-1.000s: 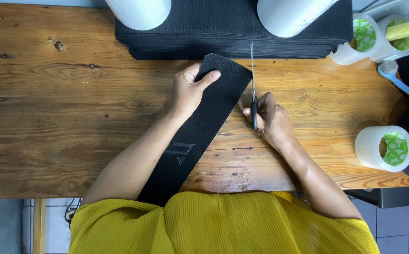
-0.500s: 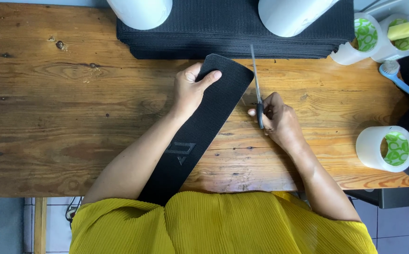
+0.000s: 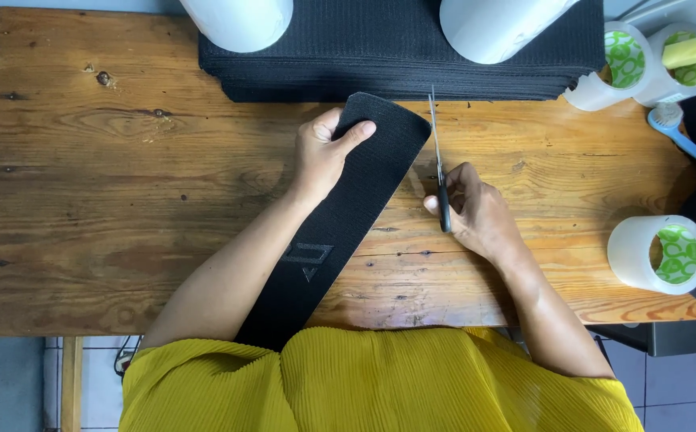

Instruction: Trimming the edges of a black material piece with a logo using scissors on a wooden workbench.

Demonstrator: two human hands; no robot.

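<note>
Black strip lying diagonally on the wooden surface, its rounded far end near the stack of black sheets, its near end running off the front edge toward the yellow shirt. Left hand rests on the strip's far end, palm down, forearm lying along the strip's left edge; its fingers are curled over that end, thumb on the left edge, pinching it. Right hand, just right of the strip, wrist angled inward, has its fingers closed around the handles of scissors; the blades point away from the body, together, close beside the strip's right edge near its tip. Bare wood lies open to the left of the strip. Tape rolls and a blue-handled brush stand well apart along the right edge; two white cylinders sit on the stack.
</note>
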